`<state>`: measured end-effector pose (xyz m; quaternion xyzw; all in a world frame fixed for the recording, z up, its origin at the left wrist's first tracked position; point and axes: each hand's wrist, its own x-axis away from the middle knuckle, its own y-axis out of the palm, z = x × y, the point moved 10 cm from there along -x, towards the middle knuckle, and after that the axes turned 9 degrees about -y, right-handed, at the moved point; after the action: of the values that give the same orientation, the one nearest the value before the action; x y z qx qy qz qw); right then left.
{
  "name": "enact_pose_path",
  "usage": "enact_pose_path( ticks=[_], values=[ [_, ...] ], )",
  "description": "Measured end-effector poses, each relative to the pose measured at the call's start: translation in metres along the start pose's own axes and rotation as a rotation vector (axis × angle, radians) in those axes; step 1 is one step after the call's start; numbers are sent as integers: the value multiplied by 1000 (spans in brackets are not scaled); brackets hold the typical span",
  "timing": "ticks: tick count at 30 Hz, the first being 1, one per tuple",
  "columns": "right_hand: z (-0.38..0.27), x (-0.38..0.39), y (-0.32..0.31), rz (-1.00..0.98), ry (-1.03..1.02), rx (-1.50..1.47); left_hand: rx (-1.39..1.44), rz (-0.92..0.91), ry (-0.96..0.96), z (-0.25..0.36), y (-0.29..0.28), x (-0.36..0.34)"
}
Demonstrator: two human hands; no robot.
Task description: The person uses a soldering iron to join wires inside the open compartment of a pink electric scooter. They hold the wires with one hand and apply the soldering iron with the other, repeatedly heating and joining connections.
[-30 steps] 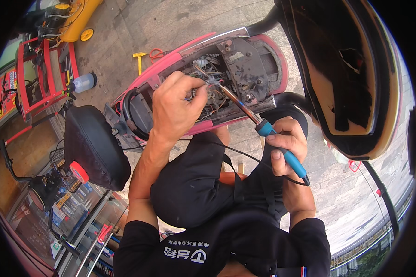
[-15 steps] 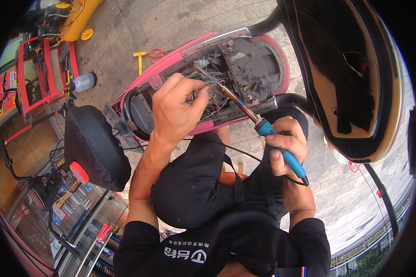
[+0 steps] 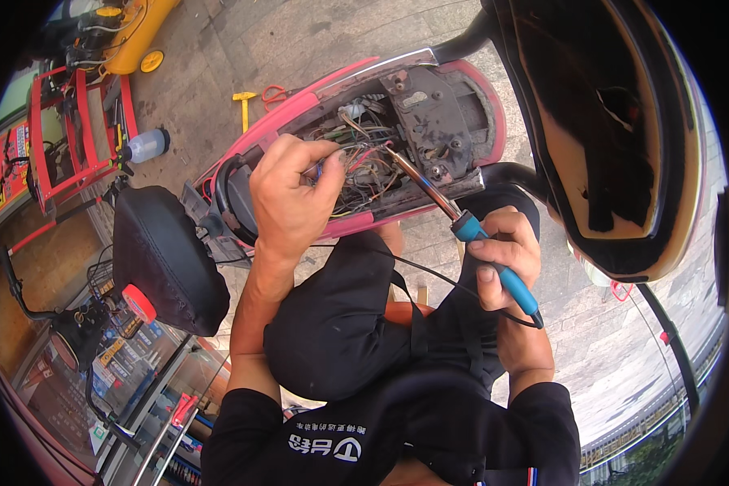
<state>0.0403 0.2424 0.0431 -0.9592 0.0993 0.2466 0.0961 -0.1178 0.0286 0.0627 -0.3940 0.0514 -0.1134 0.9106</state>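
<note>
I grip a soldering iron (image 3: 494,263) with a blue handle and black cord in my right hand (image 3: 506,255). Its metal tip reaches into a tangle of wires (image 3: 368,166) inside the opened pink scooter body (image 3: 348,217). My left hand (image 3: 292,190) is closed in a pinch at the left of the wires, a little apart from the tip; what it holds is mostly hidden by the fingers. A dark metal plate with bolts (image 3: 429,113) lies right of the wire bay.
A large black padded seat (image 3: 599,162) stands at right. At left are a black cushion (image 3: 170,259), red metal rack (image 3: 65,130), sprayer bottle (image 3: 146,146) and yellow compressor (image 3: 138,32). A yellow-handled tool (image 3: 243,113) and red-handled scissors (image 3: 275,95) lie on the paving.
My left hand has moved left, away from the iron's tip, showing more of the wires. The soldering iron and my right hand have shifted very little.
</note>
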Motion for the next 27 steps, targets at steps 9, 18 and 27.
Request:
enact_pose_path(
  ticks=[9, 18, 27],
  values=[
    [-4, 1, -4, 11, -26, -10, 57, -5, -18, -1, -3, 2],
    [1, 4, -4, 22, 8, -6, 146, -29, -94, -8, 2, 5],
    [12, 15, -6, 91, 106, -77, 57, -8, 25, 2, -3, 2]
  ],
)
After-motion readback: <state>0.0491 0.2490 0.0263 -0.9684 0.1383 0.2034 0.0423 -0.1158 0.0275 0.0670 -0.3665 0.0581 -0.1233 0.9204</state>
